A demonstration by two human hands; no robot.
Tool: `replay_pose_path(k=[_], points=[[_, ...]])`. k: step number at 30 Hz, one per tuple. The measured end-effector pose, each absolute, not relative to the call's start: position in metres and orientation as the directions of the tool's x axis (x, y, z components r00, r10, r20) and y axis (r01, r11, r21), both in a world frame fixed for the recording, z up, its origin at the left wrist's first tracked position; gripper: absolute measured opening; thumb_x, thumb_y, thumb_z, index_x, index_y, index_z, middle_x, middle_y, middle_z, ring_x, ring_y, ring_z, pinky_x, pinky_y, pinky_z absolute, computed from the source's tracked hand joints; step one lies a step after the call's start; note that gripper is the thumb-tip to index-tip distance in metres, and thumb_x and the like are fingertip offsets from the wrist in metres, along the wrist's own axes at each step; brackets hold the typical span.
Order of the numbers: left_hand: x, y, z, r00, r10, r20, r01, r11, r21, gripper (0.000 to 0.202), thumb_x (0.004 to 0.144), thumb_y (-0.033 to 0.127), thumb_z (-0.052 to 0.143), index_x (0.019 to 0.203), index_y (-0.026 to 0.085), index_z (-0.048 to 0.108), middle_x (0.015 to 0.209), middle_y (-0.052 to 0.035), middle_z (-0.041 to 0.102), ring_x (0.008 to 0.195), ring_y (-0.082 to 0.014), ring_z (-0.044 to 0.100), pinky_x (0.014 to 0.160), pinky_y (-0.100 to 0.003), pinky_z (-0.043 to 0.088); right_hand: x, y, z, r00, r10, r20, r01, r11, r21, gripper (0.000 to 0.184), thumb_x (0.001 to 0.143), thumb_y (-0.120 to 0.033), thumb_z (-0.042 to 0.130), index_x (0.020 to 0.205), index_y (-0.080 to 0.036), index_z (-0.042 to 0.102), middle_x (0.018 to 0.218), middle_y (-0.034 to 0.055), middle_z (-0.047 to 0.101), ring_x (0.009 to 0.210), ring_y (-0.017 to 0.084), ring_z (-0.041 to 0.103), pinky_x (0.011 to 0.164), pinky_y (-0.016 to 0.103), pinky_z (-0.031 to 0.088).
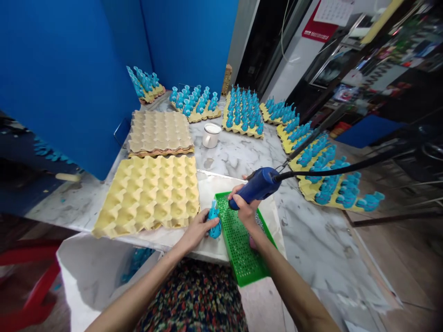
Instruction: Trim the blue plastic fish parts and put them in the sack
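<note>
My left hand point(199, 227) is closed round a small blue figurine point(213, 220) at the left edge of a green perforated tray point(242, 249). My right hand point(245, 205) grips a blue hand-held power tool point(258, 185) with a black cable point(346, 169) running off to the right. The tool's tip points down toward the figurine, close to it. An empty yellow egg tray point(148, 196) lies just left of my left hand.
A stack of brown egg trays point(159, 133) and a white mug point(211, 134) sit on the marble table point(311, 240). Several yellow trays filled with blue figurines point(242, 113) line the back and right edge. A blue wall point(69, 69) stands on the left.
</note>
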State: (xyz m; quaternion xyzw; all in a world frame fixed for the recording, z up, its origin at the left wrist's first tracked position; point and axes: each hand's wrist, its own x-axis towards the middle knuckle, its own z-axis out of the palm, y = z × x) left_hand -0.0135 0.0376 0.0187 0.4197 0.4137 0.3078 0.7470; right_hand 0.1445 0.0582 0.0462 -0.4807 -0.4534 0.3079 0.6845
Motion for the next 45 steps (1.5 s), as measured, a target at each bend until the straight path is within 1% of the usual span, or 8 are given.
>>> replay_pose_path(k=[4,7,13,19,26,36,41,45], points=[[-0.005,0.034,0.005,0.445,0.827,-0.344,-0.139,0.443,0.886,0.048,0.063,0.053,0.076,0.090,0.015,0.064,0.076,-0.0012,0.061,0.067,-0.0156,0.051,0.062,-0.027,0.040,0.142,0.055,0.058,0.445,0.819,0.363,0.032,0.390,-0.920,0.034,0.071,-0.025,0.064,0.102,-0.024,0.051,0.066,-0.0063,0.059,0.056,0.017,0.054,0.062,0.033,0.046],[-0.002,0.033,0.001,0.406,0.859,-0.311,-0.152,0.400,0.904,0.044,0.066,0.050,0.074,0.091,0.015,0.066,0.081,-0.0029,0.063,0.074,-0.0178,0.054,0.067,-0.027,0.042,0.135,0.048,0.072,0.447,0.798,0.404,0.005,0.450,-0.893,0.040,0.072,-0.024,0.061,0.109,-0.026,0.048,0.066,-0.0066,0.060,0.055,0.018,0.054,0.060,0.034,0.047],[0.000,0.030,-0.002,0.364,0.886,-0.288,-0.153,0.362,0.920,0.034,0.069,0.046,0.071,0.084,0.017,0.064,0.079,-0.0018,0.062,0.075,-0.0182,0.054,0.070,-0.028,0.043,0.115,0.037,0.092,0.327,0.863,0.385,-0.137,0.447,-0.884,0.046,0.070,-0.030,0.057,0.114,-0.026,0.044,0.065,-0.0045,0.059,0.051,0.020,0.055,0.052,0.036,0.045],[0.000,0.031,-0.007,0.361,0.893,-0.270,-0.134,0.336,0.932,0.030,0.071,0.043,0.069,0.081,0.016,0.061,0.077,-0.0007,0.060,0.072,-0.0164,0.050,0.068,-0.027,0.041,0.110,0.040,0.087,0.318,0.875,0.366,-0.181,0.435,-0.882,0.051,0.069,-0.026,0.058,0.117,-0.026,0.040,0.065,-0.0064,0.060,0.051,0.018,0.054,0.052,0.034,0.044],[-0.001,0.032,-0.009,0.370,0.891,-0.262,-0.131,0.329,0.935,0.029,0.071,0.042,0.067,0.083,0.016,0.061,0.076,-0.0005,0.058,0.072,-0.0162,0.049,0.066,-0.027,0.039,0.109,0.040,0.080,0.299,0.867,0.398,-0.165,0.458,-0.874,0.050,0.071,-0.023,0.058,0.118,-0.026,0.041,0.067,-0.0066,0.060,0.053,0.018,0.055,0.054,0.034,0.046],[-0.001,0.033,-0.007,0.386,0.875,-0.292,-0.164,0.376,0.912,0.037,0.069,0.044,0.070,0.089,0.014,0.064,0.079,-0.0010,0.061,0.073,-0.0164,0.051,0.068,-0.027,0.041,0.109,0.041,0.088,0.350,0.856,0.380,-0.187,0.461,-0.867,0.048,0.071,-0.027,0.056,0.116,-0.025,0.040,0.065,-0.0071,0.059,0.050,0.017,0.054,0.050,0.032,0.046],[-0.001,0.033,-0.008,0.378,0.875,-0.303,-0.168,0.387,0.907,0.034,0.068,0.043,0.070,0.086,0.014,0.063,0.073,0.0008,0.058,0.066,-0.0140,0.048,0.062,-0.025,0.039,0.109,0.042,0.083,0.323,0.854,0.408,-0.207,0.485,-0.850,0.044,0.072,-0.023,0.057,0.113,-0.027,0.043,0.067,-0.0068,0.061,0.051,0.017,0.055,0.051,0.031,0.046],[0.000,0.032,-0.009,0.386,0.870,-0.307,-0.172,0.394,0.903,0.034,0.068,0.042,0.070,0.087,0.014,0.063,0.073,0.0008,0.058,0.066,-0.0135,0.047,0.062,-0.025,0.038,0.110,0.040,0.075,0.328,0.856,0.400,-0.179,0.472,-0.863,0.040,0.073,-0.021,0.057,0.111,-0.027,0.046,0.067,-0.0063,0.061,0.054,0.017,0.055,0.053,0.031,0.046]])
